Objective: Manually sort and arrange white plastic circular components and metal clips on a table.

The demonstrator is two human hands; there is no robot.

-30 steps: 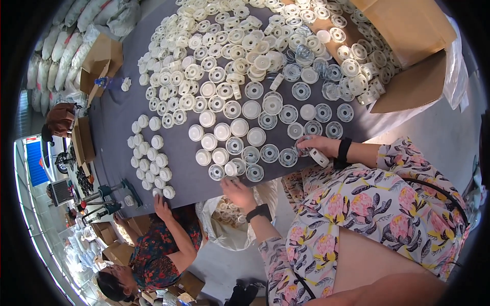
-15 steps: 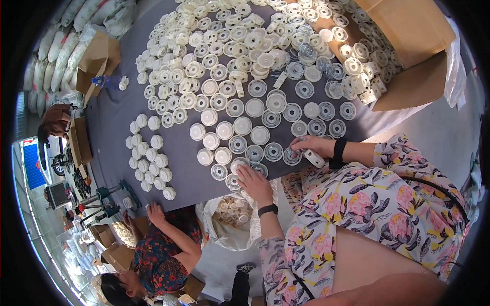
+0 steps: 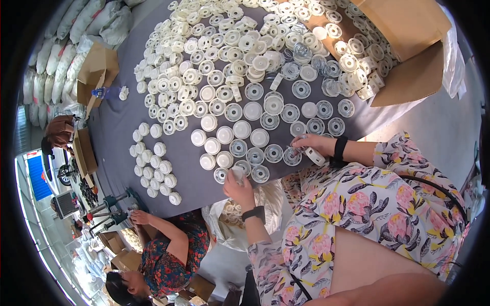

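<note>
My left hand (image 3: 240,193) is at the near edge of the table, its thumb and fingers closed on a round white plastic cap (image 3: 238,172). Beside it lie a round part with a metallic-looking ring (image 3: 220,175) and another like it (image 3: 260,174). My right hand (image 3: 312,143) holds a white plastic piece (image 3: 315,156) against the palm. Its fingertips rest at a ring-filled round part (image 3: 292,156). Rows of white round caps (image 3: 225,134) and parts with rings inside (image 3: 273,153) spread out in front of both hands.
A big heap of white round parts (image 3: 204,56) covers the far table. An open cardboard box (image 3: 413,71) spills more at the right. Finished-looking stacked white pieces (image 3: 155,163) stand left. A white sack (image 3: 265,209) hangs below the edge. A co-worker (image 3: 173,250) works at a bench press (image 3: 115,206).
My left hand has drawn back toward the table edge and closed on a white cap. My right hand stays put. The co-worker's hand has moved from the table edge toward the press.
</note>
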